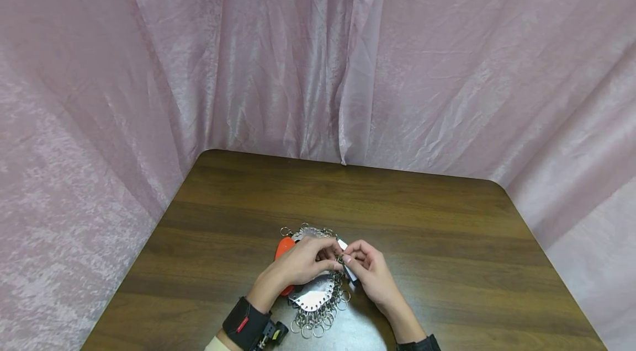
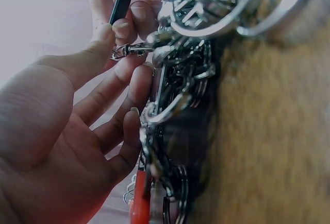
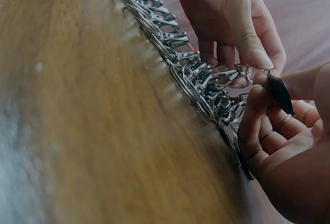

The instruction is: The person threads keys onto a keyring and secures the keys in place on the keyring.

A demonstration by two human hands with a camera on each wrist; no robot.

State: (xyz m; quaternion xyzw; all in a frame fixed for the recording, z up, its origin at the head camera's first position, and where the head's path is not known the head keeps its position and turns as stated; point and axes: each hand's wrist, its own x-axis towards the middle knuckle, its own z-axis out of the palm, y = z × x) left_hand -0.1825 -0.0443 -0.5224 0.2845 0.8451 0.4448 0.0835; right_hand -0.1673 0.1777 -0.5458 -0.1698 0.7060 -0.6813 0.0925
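Observation:
A silver metal plate (image 1: 312,294), its edge hung with many snap hooks (image 3: 175,39) and split rings (image 1: 318,330), lies on the table. My left hand (image 1: 304,260) reaches over the plate, and its thumb and forefinger pinch the end of one snap hook (image 2: 126,52) at the plate's right side. Close beside it, my right hand (image 1: 371,274) pinches a slim black-and-white tag (image 1: 350,269); its black edge (image 3: 280,94) shows in the right wrist view. The fingertips of both hands nearly meet at a small ring (image 3: 245,71). Whether the tag is joined to that ring I cannot tell.
An orange-red rounded piece (image 1: 284,248) sits at the plate's left, partly under my left hand. The brown wooden table (image 1: 422,218) has rounded far corners. Pink curtains (image 1: 298,64) hang behind it and at both sides.

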